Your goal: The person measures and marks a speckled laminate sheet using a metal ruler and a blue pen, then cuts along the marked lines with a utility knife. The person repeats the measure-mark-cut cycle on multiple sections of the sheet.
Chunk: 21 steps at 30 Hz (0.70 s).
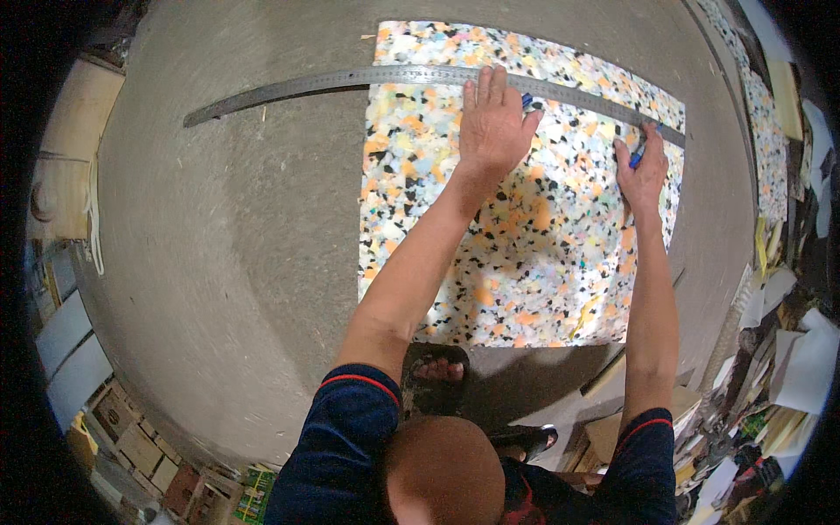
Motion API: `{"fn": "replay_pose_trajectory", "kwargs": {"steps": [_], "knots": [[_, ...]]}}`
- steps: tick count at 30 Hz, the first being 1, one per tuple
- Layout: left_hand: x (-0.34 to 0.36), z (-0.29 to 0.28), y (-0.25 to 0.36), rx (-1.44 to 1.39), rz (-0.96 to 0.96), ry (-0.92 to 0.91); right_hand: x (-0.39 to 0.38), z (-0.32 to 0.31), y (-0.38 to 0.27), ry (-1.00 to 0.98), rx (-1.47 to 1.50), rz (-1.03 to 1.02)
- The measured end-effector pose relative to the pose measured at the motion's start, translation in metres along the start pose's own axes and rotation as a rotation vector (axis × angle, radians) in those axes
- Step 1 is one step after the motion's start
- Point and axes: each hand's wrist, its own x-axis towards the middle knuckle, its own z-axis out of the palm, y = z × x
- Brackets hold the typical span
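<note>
A speckled foam sheet (525, 219) in white, orange, yellow and black lies flat on the floor before me. Across its far part runs a long metal ruler (411, 75), which sticks out well past the sheet's left edge. My left hand (496, 131) is spread with its fingertips on the ruler. Beside its thumb shows a small blue object (527, 102), partly hidden and too small to name. Near the sheet's right edge, my right hand (643, 175) pinches a blue pen (636, 160), with a fingertip reaching to the ruler.
Grey concrete floor (236, 227) surrounds the sheet. Scraps and offcuts (792, 367) are heaped along the right side, with more speckled foam (766, 149) behind them. Wooden pieces (140, 446) and pale boards (74, 341) line the left. My sandalled foot (437, 369) stands at the sheet's near edge.
</note>
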Motion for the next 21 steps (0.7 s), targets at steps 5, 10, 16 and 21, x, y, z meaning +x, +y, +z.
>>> {"fn": "replay_pose_trajectory", "kwargs": {"steps": [5,10,16,21], "knots": [[-0.002,0.001,-0.012,-0.053,-0.035,-0.026,0.002,-0.011,-0.016,-0.033,-0.057,-0.038],[-0.003,0.010,-0.018,-0.075,-0.006,0.057,0.037,-0.027,-0.100,0.035,0.250,-0.130],[-0.004,0.011,-0.027,0.000,0.018,0.078,0.098,0.030,-0.264,-0.372,1.064,-0.105],[-0.012,0.029,-0.040,-1.397,-0.144,0.141,0.104,0.081,-0.307,-0.405,0.972,-0.097]]}}
